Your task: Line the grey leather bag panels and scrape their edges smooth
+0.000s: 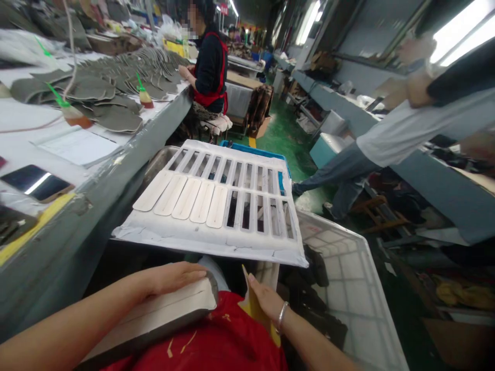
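Observation:
Across the far edge of a stack of long cream panels (174, 304) on my lap lies my left hand (170, 278), fingers together and thumb hidden. The top panel has a straight slit, and a dark layer shows beneath. On the right, my right hand (266, 299), with a silver bangle at the wrist, holds a thin yellow-faced piece (252, 304) upright; its fingertips are partly hidden. Beyond both hands is a white slotted board (201, 239). Several cream slitted pieces (193, 198) lie side by side at its near left, and its other slots are uncovered.
A white crate (348, 268) with dark pieces stands at right. The worktable (127, 159) at left bears grey cut pieces (116, 82), green-tipped glue bottles (144, 95) and a phone (34, 180). A person in a red apron (211, 67) sits ahead; another person (402, 123) leans at right.

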A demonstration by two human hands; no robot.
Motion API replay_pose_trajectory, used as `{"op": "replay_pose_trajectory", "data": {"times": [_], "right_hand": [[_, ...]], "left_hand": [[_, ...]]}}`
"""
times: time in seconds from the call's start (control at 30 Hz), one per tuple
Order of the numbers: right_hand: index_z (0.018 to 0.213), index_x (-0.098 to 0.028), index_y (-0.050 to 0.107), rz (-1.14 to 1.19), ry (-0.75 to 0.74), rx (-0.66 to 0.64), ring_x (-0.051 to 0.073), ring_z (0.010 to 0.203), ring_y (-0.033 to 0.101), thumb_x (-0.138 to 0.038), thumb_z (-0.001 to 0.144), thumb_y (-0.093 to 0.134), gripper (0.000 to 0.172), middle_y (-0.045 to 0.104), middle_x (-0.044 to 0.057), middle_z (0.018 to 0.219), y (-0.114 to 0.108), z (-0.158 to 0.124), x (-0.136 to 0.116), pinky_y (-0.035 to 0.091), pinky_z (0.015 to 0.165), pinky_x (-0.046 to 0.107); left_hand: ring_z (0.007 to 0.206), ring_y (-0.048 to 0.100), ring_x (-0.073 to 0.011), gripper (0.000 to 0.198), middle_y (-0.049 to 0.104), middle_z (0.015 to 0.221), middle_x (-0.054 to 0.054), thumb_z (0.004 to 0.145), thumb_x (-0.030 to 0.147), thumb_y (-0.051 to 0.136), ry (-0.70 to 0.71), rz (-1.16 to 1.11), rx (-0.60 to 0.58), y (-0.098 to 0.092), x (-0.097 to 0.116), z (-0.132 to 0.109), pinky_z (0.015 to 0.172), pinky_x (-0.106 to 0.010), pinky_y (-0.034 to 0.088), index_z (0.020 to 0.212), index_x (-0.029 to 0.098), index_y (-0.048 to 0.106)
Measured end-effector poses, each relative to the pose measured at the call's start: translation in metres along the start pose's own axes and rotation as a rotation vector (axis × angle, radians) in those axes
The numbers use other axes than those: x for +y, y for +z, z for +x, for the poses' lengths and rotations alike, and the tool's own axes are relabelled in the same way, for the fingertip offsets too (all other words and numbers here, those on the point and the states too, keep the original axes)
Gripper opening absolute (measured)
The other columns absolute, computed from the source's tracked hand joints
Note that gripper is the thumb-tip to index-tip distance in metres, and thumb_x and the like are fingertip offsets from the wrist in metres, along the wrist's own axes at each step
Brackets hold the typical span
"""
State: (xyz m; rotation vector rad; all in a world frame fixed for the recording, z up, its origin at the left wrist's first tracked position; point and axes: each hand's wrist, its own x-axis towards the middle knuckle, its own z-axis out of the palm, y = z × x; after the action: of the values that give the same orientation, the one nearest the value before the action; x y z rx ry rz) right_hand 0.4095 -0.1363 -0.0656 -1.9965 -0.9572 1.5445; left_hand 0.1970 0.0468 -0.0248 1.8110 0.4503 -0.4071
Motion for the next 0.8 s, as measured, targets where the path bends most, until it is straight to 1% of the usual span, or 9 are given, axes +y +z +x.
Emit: {"op": "replay_pose_trajectory", "data": {"times": [0.07,0.1,0.2,0.3,0.4,0.47,0.5,0.67,0.8], "right_hand": [[0.086,-0.011,0.063,0.423,-0.015,-0.193,0.023,0.082,0.061,-0.064,0.078,0.042,0.058,0.064,0.013,0.085,0.012,-0.015,0.02,0.045,0.077,0.034],[0.091,-0.011,0.062,0.56,-0.033,-0.303,0.022,0.084,0.061,-0.061,0.07,0.057,0.055,0.063,0.012,0.089,0.017,-0.021,0.027,0.045,0.078,0.033],[0.095,-0.01,0.058,0.608,-0.066,-0.521,0.016,0.074,0.06,-0.049,0.054,0.076,0.06,0.063,0.01,0.088,0.016,-0.036,0.039,0.047,0.067,0.025],[0.098,-0.015,0.049,0.536,-0.054,-0.571,0.01,0.053,0.056,-0.056,0.064,0.068,0.057,0.062,0.006,0.079,0.002,-0.04,0.037,0.041,0.047,0.018],[0.1,-0.019,0.041,0.463,-0.099,-0.639,0.008,0.041,0.053,-0.061,0.073,0.057,0.052,0.062,0.004,0.074,-0.007,-0.036,0.022,0.035,0.039,0.015],[0.098,-0.018,0.04,0.406,-0.143,-0.686,0.007,0.036,0.049,-0.063,0.074,0.054,0.052,0.061,0.002,0.067,-0.006,-0.031,0.009,0.034,0.036,0.014],[0.096,-0.018,0.04,0.367,-0.159,-0.698,0.006,0.034,0.047,-0.063,0.075,0.052,0.051,0.06,0.0,0.062,-0.004,-0.029,0.002,0.033,0.035,0.014],[0.086,-0.019,0.04,0.196,-0.168,-0.716,0.006,0.03,0.042,-0.054,0.085,0.043,0.035,0.052,-0.006,0.049,0.008,-0.018,-0.022,0.032,0.035,0.014],[0.087,-0.019,0.042,0.162,-0.152,-0.688,0.007,0.031,0.043,-0.049,0.089,0.037,0.031,0.052,-0.005,0.05,0.008,-0.015,-0.026,0.035,0.037,0.017]], "left_hand": [[0.107,0.054,-0.0198,0.051,0.059,0.12,-0.003,0.089,0.053,0.029,-0.016,0.015,0.02,0.002,0.002,0.001,0.097,-0.03,0.037,0.121,0.02,0.052],[0.107,0.055,-0.0197,0.05,0.06,0.119,-0.003,0.089,0.052,0.03,-0.027,0.034,0.039,0.004,0.003,0.001,0.097,-0.03,0.038,0.121,0.021,0.052],[0.106,0.056,-0.021,0.05,0.061,0.118,-0.004,0.088,0.052,0.029,-0.101,0.175,0.154,0.014,0.009,-0.005,0.095,-0.032,0.04,0.122,0.022,0.051],[0.114,0.051,-0.0236,0.057,0.052,0.129,-0.008,0.086,0.055,0.028,-0.184,0.362,0.289,0.03,0.017,-0.017,0.098,-0.035,0.037,0.129,0.02,0.043],[0.126,0.037,-0.0276,0.082,0.035,0.141,-0.013,0.073,0.06,0.048,-0.205,0.527,0.328,0.049,0.022,-0.028,0.105,-0.04,0.028,0.138,0.013,0.029],[0.127,0.033,-0.0308,0.099,0.031,0.143,-0.017,0.061,0.054,0.062,-0.217,0.639,0.354,0.061,0.023,-0.03,0.105,-0.044,0.026,0.139,0.008,0.023],[0.127,0.033,-0.0316,0.101,0.031,0.142,-0.018,0.058,0.049,0.064,-0.219,0.687,0.373,0.066,0.022,-0.03,0.104,-0.045,0.026,0.139,0.006,0.022],[0.121,0.04,-0.0294,0.077,0.039,0.138,-0.018,0.073,0.043,0.05,-0.168,0.79,0.478,0.078,0.018,-0.027,0.1,-0.044,0.031,0.136,0.004,0.029],[0.12,0.041,-0.0272,0.073,0.042,0.136,-0.016,0.077,0.044,0.048,-0.12,0.825,0.54,0.082,0.016,-0.026,0.1,-0.04,0.03,0.137,0.008,0.028]]}}
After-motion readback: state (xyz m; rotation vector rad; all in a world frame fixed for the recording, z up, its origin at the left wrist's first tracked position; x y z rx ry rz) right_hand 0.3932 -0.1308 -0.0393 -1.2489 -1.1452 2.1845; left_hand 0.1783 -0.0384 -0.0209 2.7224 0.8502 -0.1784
